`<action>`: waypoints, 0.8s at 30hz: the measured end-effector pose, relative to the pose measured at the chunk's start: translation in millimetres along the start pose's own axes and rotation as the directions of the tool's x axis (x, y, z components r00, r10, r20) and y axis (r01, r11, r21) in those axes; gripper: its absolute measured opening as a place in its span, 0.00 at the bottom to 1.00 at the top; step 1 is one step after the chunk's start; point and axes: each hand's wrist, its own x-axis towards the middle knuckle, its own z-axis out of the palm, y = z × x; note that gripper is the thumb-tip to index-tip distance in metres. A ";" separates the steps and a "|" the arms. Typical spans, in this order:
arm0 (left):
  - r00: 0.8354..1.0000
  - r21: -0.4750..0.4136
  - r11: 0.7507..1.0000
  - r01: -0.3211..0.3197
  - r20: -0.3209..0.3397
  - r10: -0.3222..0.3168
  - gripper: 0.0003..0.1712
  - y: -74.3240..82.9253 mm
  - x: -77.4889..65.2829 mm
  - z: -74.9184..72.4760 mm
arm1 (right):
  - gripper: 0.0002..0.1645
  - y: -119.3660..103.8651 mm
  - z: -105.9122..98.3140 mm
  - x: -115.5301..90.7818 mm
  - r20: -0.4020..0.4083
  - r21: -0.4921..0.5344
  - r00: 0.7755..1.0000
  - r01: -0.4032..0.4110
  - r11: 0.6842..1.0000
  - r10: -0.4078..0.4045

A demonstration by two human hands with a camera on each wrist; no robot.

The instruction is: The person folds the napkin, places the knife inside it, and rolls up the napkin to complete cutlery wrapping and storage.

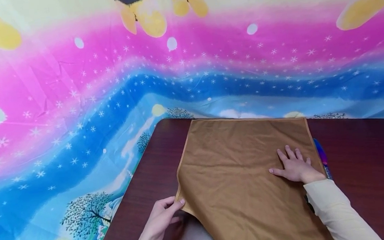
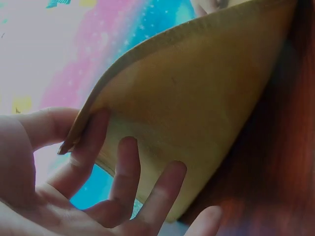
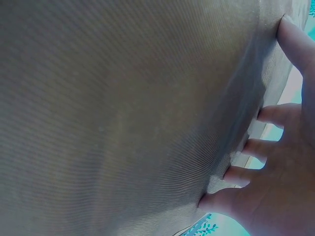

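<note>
A brown cloth (image 1: 236, 161) with a narrow stitched hem is spread over the dark red table. At its near left corner my left hand (image 1: 161, 221) pinches the hem between thumb and forefinger, lifting that edge off the tabletop. In the left wrist view the raised cloth (image 2: 182, 93) curves away from the pinch, and the other fingers (image 2: 162, 191) are spread beneath it. My right hand (image 1: 295, 165) lies palm down with fingers splayed near the cloth's right edge. From the right wrist, the fingertips (image 3: 236, 174) press on the ribbed cloth (image 3: 128, 118).
A blue and purple pen-like item (image 1: 322, 156) sticks out from under the cloth's right edge. The reddish-brown table (image 1: 371, 169) has rounded corners. Behind it hangs a pink and blue printed backdrop (image 1: 91, 106) with snowflakes and trees.
</note>
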 end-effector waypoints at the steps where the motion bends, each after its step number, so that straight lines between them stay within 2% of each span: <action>1: 1.000 0.001 1.000 -0.003 0.008 0.003 0.14 1.6 1.3 1.1 | 0.57 0.1 0.0 0.0 0.000 0.001 1.000 0.001 1.000 -0.001; 11: 0.991 -0.025 1.000 0.016 0.136 -0.013 0.13 21.5 15.5 9.8 | 0.57 2.1 3.0 0.6 -0.017 0.004 1.000 -0.002 1.000 0.002; 16: 0.985 -0.002 1.000 0.013 0.170 -0.013 0.16 32.7 23.5 12.2 | 0.57 2.9 4.9 1.6 -0.009 0.000 1.000 0.000 1.000 0.000; 24: 0.973 0.036 0.999 -0.001 0.229 -0.008 0.13 46.8 38.4 15.8 | 0.57 -0.8 2.1 1.0 -0.006 0.000 1.000 -0.004 1.000 0.004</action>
